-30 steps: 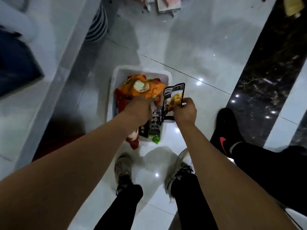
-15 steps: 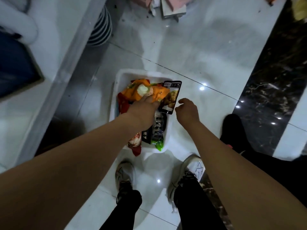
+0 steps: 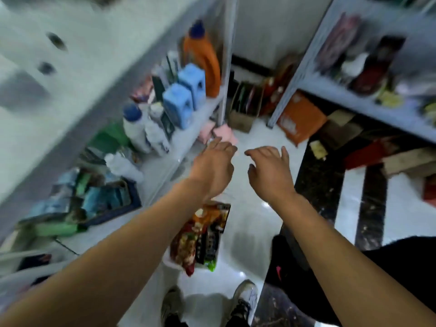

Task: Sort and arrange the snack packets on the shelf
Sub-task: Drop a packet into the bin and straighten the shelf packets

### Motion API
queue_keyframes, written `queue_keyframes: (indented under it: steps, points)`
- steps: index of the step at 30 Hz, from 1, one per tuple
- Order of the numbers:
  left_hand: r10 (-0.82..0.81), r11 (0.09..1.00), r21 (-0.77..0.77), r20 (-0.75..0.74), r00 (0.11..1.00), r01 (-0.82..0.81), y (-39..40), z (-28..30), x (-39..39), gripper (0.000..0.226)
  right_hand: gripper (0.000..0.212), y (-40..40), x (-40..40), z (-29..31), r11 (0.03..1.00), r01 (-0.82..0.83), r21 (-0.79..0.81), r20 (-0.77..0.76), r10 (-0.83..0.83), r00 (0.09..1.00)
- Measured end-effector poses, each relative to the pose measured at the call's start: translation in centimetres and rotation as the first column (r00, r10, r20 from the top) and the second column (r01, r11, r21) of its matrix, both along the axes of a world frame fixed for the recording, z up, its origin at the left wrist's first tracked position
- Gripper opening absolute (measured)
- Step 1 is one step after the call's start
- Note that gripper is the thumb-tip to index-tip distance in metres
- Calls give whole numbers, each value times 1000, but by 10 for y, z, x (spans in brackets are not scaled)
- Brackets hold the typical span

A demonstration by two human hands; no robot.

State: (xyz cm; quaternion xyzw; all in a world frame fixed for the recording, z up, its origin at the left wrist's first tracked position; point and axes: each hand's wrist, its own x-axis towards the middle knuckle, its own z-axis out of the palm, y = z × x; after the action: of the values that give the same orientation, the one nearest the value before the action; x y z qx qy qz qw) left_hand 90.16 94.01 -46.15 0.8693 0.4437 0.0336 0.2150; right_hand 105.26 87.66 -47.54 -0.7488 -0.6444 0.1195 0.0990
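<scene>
Several snack packets (image 3: 200,237), red, orange and black, lie heaped in a white bin (image 3: 169,261) on the floor under my left forearm, which hides part of the bin. Above the bin, my left hand (image 3: 213,166) reaches forward toward the edge of the left shelf (image 3: 188,138), fingers straight and holding nothing. Beside it, my right hand (image 3: 271,172) hovers with fingers loosely spread, also empty. The picture is blurred by motion.
The left shelf carries an orange detergent bottle (image 3: 203,55), blue jugs (image 3: 186,100) and white bottles (image 3: 141,131). A right shelf (image 3: 354,109) holds packets. An orange box (image 3: 299,119) and cardboard box (image 3: 243,107) sit on the floor. Another person's black-clad leg (image 3: 377,267) stands right.
My view has swung up from the bin to the shelves. My right hand let go of the black packet, and both hands have risen empty from the bin.
</scene>
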Motion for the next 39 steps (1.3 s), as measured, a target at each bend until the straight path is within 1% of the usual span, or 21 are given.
queue_keyframes:
  steps: [2,4,6,9,10,12,14,15,17,19,20,24,28,30,32,36,39]
  points:
    - [-3,995,95,78,997,-5,13,81,-11,53,38,6,-11,82,994,-7,106,64,0,998]
    - [-36,973,232,180,983,-7,28,158,-22,51,34,16,-21,156,970,-5,242,119,-25,993]
    - [-74,945,327,278,958,-23,35,232,-38,48,38,24,-34,225,943,1,333,129,-46,990]
    - [-78,891,444,348,934,-91,42,329,-69,58,40,42,-58,315,890,-16,456,136,-52,989]
    - [-74,864,488,370,926,-126,43,352,-82,58,41,47,-68,339,871,-33,491,146,-44,988]
    - [-95,802,567,433,896,-189,42,399,-114,52,41,59,-96,384,821,-89,564,178,-15,984]
    - [-67,766,599,436,898,-234,37,430,-141,45,42,72,-124,412,788,-116,605,176,10,984]
    - [-43,750,610,431,901,-256,35,445,-159,44,42,79,-142,427,757,-133,640,162,36,986]
    - [-7,723,618,453,892,-309,36,463,-186,43,40,95,-173,445,695,-168,699,144,94,985]
    - [26,677,648,454,891,-350,36,476,-214,42,40,112,-203,457,649,-211,731,137,164,977]
    - [66,663,649,445,893,-373,38,479,-226,41,40,120,-215,460,641,-234,730,139,197,971]
    - [326,624,611,363,873,-487,50,477,-269,38,45,154,-250,466,630,-314,710,154,296,943]
    - [482,586,587,301,823,-558,59,466,-288,51,48,189,-265,468,633,-339,696,194,288,938]
    - [510,569,584,301,806,-578,63,463,-287,55,49,205,-268,472,640,-354,682,226,276,934]
    - [503,559,598,307,808,-575,65,463,-285,58,48,221,-270,476,648,-350,676,230,267,936]
    - [496,555,609,304,813,-567,67,462,-289,60,40,243,-267,484,675,-322,663,214,241,947]
    - [513,561,597,293,807,-574,69,459,-294,59,32,252,-265,489,686,-357,634,258,248,934]
